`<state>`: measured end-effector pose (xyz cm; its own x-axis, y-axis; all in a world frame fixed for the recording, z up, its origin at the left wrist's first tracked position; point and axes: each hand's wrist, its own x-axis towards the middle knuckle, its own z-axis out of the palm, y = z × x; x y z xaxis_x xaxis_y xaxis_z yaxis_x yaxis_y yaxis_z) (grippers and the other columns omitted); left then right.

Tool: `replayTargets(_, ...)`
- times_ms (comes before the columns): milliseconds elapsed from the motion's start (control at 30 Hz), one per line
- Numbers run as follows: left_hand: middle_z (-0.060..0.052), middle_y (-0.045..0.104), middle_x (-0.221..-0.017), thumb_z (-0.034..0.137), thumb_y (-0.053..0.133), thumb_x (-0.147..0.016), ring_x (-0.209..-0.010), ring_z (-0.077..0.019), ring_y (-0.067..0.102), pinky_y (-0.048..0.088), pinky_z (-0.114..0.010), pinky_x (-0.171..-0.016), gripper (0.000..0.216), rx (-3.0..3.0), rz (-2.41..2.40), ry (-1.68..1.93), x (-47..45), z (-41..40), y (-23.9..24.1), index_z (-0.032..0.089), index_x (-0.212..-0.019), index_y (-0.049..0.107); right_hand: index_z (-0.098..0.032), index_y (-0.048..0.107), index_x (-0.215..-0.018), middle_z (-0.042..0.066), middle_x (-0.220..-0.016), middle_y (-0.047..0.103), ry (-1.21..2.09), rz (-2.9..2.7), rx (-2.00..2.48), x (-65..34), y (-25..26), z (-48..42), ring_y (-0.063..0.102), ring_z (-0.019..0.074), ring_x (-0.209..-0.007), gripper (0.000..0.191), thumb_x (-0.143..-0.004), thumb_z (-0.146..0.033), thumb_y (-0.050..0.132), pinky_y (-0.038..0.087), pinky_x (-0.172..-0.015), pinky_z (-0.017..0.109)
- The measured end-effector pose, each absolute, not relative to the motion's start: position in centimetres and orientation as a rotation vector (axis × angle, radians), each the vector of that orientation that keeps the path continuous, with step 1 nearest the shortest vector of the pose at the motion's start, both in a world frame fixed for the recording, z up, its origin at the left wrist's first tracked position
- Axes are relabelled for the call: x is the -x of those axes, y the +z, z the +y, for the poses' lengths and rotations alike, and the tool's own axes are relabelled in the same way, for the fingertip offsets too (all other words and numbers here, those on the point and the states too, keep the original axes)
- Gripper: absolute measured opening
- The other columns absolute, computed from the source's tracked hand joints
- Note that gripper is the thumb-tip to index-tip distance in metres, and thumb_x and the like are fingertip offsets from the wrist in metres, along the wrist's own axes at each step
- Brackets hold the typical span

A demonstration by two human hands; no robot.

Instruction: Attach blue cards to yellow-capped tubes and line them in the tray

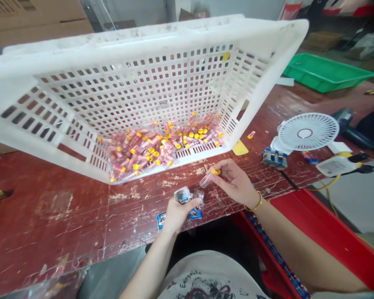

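Between the thumb and fingers of my right hand [232, 180] is a small clear tube with a yellow cap [208, 177], tilted above the table edge. My left hand [177, 214] grips a small printed packet [182, 195], dark and blue in colour, with a clear part beside the thumb. Another blue packet [161, 221] lies on the table just left of that hand. Beyond both hands a large white plastic basket [162, 43] rests tipped toward me. Many pink tubes with yellow caps [149, 149] lie heaped along its lower side.
On the right of the worn red table [65, 216] stand a white fan [305, 132], a bundle of small packs [274, 158] and a power strip [338, 165]. Near the basket lie a yellow card [239, 148] and one loose tube [251, 134]. A green tray [330, 72] sits behind.
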<state>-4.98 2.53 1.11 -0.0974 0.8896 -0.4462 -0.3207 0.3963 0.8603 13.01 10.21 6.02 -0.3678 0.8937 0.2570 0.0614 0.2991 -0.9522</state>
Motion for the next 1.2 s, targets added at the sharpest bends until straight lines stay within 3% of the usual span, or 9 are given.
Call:
replayTargets(100, -0.003, 0.071, -0.070, 0.029, 0.088, -0.048, -0.066, -0.0181, 0.066, 0.051, -0.029, -0.067, 0.036, -0.582, 1.359, 1.179, 4.7, 2.4, 1.1, 0.013, -0.075, 0.069, -0.021, 0.047, -0.090, 0.004, -0.090, 0.064, 1.134, -1.781, 0.868, -13.2, 6.7, 9.8, 0.064, 0.0158, -0.083, 0.017, -0.085, -0.031, 0.060, 0.053, -0.078, 0.032)
replayTargets(300, 0.001, 0.068, -0.066, 0.031, 0.086, -0.052, -0.061, -0.0139, 0.061, 0.047, -0.024, -0.064, 0.033, -0.819, 1.477, 1.172, 4.7, 2.4, 1.4, 0.013, -0.074, 0.070, -0.021, 0.052, -0.088, 0.001, -0.081, 0.062, 0.921, -2.024, 0.947, -13.2, 7.6, 9.4, 0.055, 0.0089, -0.061, 0.014, -0.084, -0.032, 0.061, 0.047, -0.060, 0.023)
replayTargets(500, -0.005, 0.071, -0.071, 0.037, 0.084, -0.057, -0.064, -0.0184, 0.066, 0.053, -0.029, -0.066, 0.041, -0.662, 1.275, 1.093, 3.8, 1.9, 2.3, 0.012, -0.086, 0.071, -0.020, 0.050, -0.082, -0.001, -0.072, 0.059, 1.488, -1.750, 0.986, -12.2, 6.1, 10.4, 0.059, 0.0113, -0.064, 0.025, -0.078, -0.038, 0.066, 0.050, -0.060, 0.025)
replayTargets(633, -0.012, 0.073, -0.085, 0.039, 0.082, -0.062, -0.076, -0.0237, 0.070, 0.057, -0.034, -0.067, 0.046, -0.347, 1.068, 1.019, 3.1, 2.1, 3.0, 0.009, -0.095, 0.070, -0.019, 0.049, -0.084, 0.003, -0.085, 0.060, 1.697, -1.606, 0.924, -12.1, 4.4, 9.2, 0.061, 0.0132, -0.077, 0.026, -0.079, -0.040, 0.064, 0.053, -0.070, 0.029)
replayTargets(667, -0.013, 0.073, -0.086, 0.038, 0.082, -0.062, -0.077, -0.0239, 0.070, 0.058, -0.034, -0.068, 0.045, -0.297, 1.054, 1.026, 2.9, 2.2, 3.1, 0.009, -0.095, 0.070, -0.019, 0.049, -0.090, 0.004, -0.092, 0.059, 1.696, -1.642, 0.898, -12.1, 4.0, 8.4, 0.061, 0.0140, -0.081, 0.030, -0.076, -0.039, 0.067, 0.053, -0.073, 0.030)
replayTargets(800, -0.014, 0.074, -0.086, 0.037, 0.083, -0.061, -0.077, -0.0246, 0.071, 0.058, -0.034, -0.072, 0.045, -0.220, 1.022, 1.049, 2.2, 2.7, 3.5, 0.007, -0.092, 0.070, -0.024, 0.037, -0.115, 0.006, -0.111, 0.050, 1.483, -1.707, 0.965, -11.7, 2.5, 5.3, 0.058, 0.0179, -0.092, 0.078, -0.053, -0.028, 0.085, 0.055, -0.072, 0.029)
replayTargets(933, -0.013, 0.074, -0.081, 0.034, 0.085, -0.058, -0.076, -0.0251, 0.071, 0.057, -0.033, -0.072, 0.046, -0.302, 1.029, 1.033, 1.8, 2.5, 4.0, 0.007, -0.093, 0.071, -0.025, 0.033, -0.113, 0.006, -0.108, 0.049, 1.235, -1.634, 1.029, -11.1, 1.6, 4.0, 0.058, 0.0176, -0.094, 0.065, -0.063, -0.017, 0.074, 0.053, -0.077, 0.032)
replayTargets(1200, -0.011, 0.073, -0.073, 0.033, 0.084, -0.059, -0.067, -0.0228, 0.070, 0.053, -0.027, -0.059, 0.041, -0.360, 1.075, 0.989, 1.6, 1.9, 4.4, 0.008, -0.090, 0.073, -0.025, 0.032, -0.109, 0.004, -0.102, 0.048, 1.192, -1.590, 0.946, -11.3, 1.4, 3.8, 0.057, 0.0159, -0.087, 0.061, -0.062, -0.012, 0.069, 0.051, -0.071, 0.029)
